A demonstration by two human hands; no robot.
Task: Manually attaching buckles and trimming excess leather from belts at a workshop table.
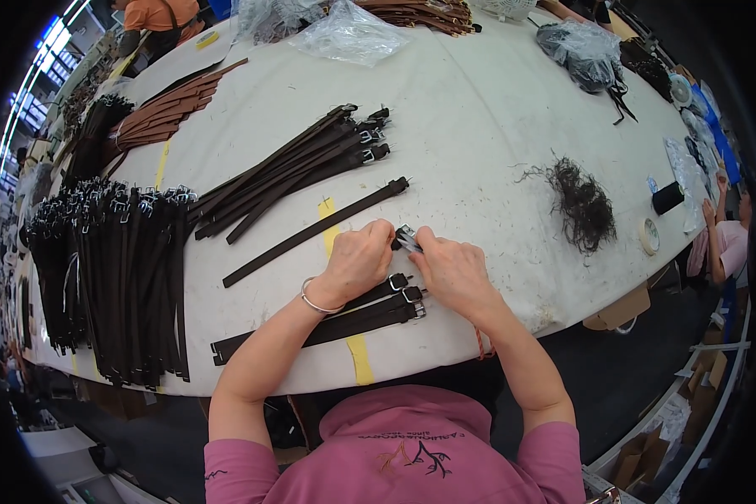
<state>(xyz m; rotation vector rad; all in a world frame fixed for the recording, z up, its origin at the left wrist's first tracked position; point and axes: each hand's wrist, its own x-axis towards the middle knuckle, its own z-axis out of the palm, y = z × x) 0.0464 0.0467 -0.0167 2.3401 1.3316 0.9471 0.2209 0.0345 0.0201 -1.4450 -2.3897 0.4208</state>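
Note:
My left hand [359, 259], with a bangle at the wrist, is closed on the end of a dark belt [397, 242]; most of that belt is hidden by the hand. My right hand [458, 270] pinches a small silver metal piece [408, 238] against this end. Fingers cover part of it, so I cannot tell whether it is a buckle or a small tool. Under my left forearm lie dark buckled belts [370, 314]. A single dark strap [315, 231] lies just beyond my left hand, apart from it.
A fan of dark buckled belts [298, 164] lies farther back, beside a thick stack [134, 286] at left. Brown straps [172, 105] are behind. Loose black threads [581, 206], a tape roll [649, 236] and a black spool [668, 198] are at right. Another person [731, 235] is at far right.

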